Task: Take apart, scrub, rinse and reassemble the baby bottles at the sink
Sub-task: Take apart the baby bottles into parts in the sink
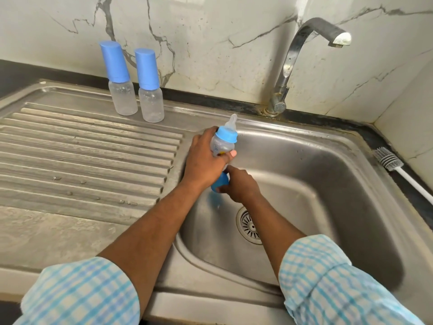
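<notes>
Sleeves (79, 294) frame my view. My left hand (203, 158) grips a clear, blue-collared bottle (222, 143); right hand (241, 186) clasps a blue cap (220, 181).

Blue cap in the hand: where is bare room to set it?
Bare: the ribbed draining board, from the two capped bottles forward to the front rim; the basin floor right of the drain. Crowded: the basin's left edge, where the left hand grips the bottle and the right hand the blue cap, and the right ledge with the brush.
</notes>
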Demonstrator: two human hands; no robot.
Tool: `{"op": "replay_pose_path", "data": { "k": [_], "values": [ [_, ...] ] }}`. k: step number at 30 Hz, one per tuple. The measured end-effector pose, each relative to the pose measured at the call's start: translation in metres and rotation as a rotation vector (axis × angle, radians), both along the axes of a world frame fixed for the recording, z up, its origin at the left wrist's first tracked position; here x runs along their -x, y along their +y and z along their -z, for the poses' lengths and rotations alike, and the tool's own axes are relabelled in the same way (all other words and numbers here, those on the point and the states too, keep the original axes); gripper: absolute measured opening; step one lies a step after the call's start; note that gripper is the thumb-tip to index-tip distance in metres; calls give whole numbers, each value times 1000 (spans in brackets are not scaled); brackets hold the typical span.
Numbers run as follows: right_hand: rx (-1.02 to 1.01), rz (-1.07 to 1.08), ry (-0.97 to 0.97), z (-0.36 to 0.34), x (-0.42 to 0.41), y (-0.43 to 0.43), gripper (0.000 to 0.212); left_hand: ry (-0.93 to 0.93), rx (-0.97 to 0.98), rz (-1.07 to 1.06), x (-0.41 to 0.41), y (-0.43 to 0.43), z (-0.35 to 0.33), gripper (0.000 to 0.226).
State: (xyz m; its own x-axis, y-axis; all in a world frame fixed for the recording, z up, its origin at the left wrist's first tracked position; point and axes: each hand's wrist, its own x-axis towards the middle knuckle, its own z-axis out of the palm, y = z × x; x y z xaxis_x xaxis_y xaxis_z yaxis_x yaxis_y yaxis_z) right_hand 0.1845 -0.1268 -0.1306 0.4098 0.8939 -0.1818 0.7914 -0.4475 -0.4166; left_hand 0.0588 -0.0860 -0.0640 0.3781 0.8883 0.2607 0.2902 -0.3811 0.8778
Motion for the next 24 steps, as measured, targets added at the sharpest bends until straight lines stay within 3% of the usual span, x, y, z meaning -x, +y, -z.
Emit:
{"op": "replay_pose_path", "data": {
  "k": [5, 11, 14, 18, 22, 24],
  "values": [
    [76, -34, -68, 13, 2, -2, 57, -21, 23, 8, -1, -2, 3, 50],
    [54, -1, -7, 13, 2, -3, 50, 17, 60, 85, -3, -3, 4, 49],
    [-80, 133, 28, -7, -7, -5, 49, 25, 63, 105, -2, -4, 4, 49],
    [-421, 315, 196, -62, -26, -23, 41, 55, 55, 99, -2, -7, 3, 47],
    [-543, 242, 467, -103, -18, -59, 53, 107, 5, 106, -6, -15, 3, 50],
    [-534, 203, 494, -106, -7, -69, 63, 154, -41, 124, -7, -19, 4, 58]
  ]
}}
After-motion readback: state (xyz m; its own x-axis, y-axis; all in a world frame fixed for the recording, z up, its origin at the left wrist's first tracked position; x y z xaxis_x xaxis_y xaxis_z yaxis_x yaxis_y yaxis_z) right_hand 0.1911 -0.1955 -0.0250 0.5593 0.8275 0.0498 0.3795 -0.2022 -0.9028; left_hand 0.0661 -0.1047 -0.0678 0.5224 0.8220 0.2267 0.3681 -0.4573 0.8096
